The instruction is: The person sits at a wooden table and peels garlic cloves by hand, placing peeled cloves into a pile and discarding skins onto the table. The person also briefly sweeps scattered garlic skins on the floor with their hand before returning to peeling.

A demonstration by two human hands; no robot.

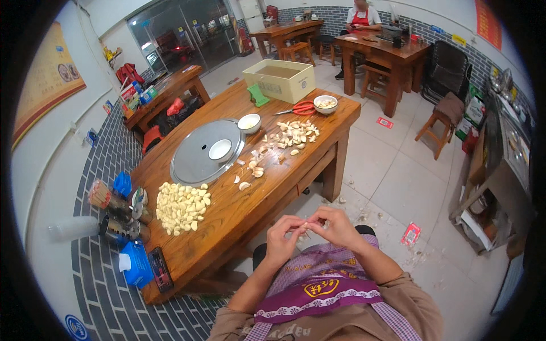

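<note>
My left hand and my right hand meet above my lap, fingertips pinching a small garlic clove between them. Most of the clove is covered by the fingers. On the wooden table before me, a pile of peeled garlic cloves lies at the left. Unpeeled garlic cloves are spread towards the right end, with bits of skin near them. One white bowl stands on the round metal plate, another bowl at its edge. A third bowl holds cloves.
Red-handled scissors, a green holder and a cream box stand or lie at the table's far end. Jars, a blue tissue pack and a phone are at the left end. A person sits at a farther table.
</note>
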